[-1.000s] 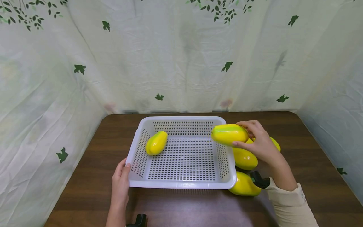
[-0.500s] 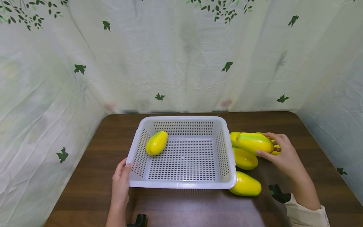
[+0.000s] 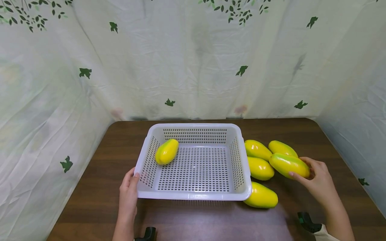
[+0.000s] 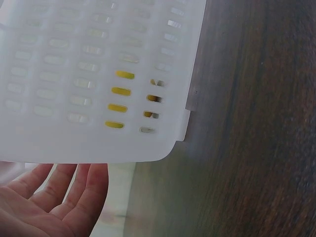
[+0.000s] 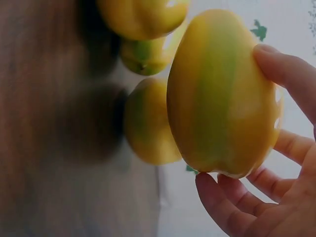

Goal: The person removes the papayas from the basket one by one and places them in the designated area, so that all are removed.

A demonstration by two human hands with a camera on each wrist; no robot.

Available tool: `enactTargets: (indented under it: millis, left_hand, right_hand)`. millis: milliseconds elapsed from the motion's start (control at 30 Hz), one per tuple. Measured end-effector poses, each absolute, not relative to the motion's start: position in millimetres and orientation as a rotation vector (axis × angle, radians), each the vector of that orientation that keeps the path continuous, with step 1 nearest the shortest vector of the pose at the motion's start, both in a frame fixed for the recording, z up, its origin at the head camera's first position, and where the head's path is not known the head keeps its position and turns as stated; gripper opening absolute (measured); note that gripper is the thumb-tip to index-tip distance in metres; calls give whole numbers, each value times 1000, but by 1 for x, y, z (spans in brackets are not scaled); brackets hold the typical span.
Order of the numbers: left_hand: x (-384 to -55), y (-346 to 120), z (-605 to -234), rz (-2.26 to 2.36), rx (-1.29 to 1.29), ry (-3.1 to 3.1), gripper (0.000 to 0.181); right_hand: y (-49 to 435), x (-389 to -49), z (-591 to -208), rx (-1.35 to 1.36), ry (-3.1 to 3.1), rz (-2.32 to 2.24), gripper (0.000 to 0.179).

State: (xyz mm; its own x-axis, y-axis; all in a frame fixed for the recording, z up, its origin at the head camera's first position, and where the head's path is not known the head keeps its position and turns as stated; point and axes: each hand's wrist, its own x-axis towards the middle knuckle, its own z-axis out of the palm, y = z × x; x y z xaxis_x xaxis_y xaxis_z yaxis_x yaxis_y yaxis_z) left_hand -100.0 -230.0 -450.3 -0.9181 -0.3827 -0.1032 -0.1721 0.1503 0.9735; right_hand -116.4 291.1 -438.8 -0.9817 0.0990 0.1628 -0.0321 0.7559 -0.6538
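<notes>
My right hand (image 3: 321,180) holds a yellow papaya (image 3: 289,165) with a green streak, thumb on the near side and fingers on the far side. In the right wrist view this papaya (image 5: 224,94) appears raised off the wooden table. My left hand (image 3: 129,187) grips the left rim of a white perforated plastic basket (image 3: 193,195), thumb on top. From the left wrist view, its fingers (image 4: 91,197) lie under the basket's edge. One papaya (image 3: 167,152) sits inside the basket at the left.
Right of the basket lie several more papayas: one at the back (image 3: 257,149), one farther right (image 3: 281,148), one in the middle (image 3: 260,168) and one at the front (image 3: 260,195), partly hidden by the rim. A patterned curtain (image 3: 193,67) hangs behind the table (image 3: 211,221).
My right hand has carried its papaya from over the basket's right rim rightward and toward me, down beside the other papayas. My left hand and the basket have stayed put.
</notes>
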Motion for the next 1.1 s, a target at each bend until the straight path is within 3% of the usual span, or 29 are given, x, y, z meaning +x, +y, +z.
enactTargets:
  millis: [700,1100]
  left_hand:
    - [-99,-230,-450,-1868,544,-2247,42]
    - [-100,-229,-450,-1855,537,-2246,42]
  right_hand:
    - [294,-114,-470,-62,-2821,1021,69]
    - [290,-116,-459,-80,-2794,1028,69]
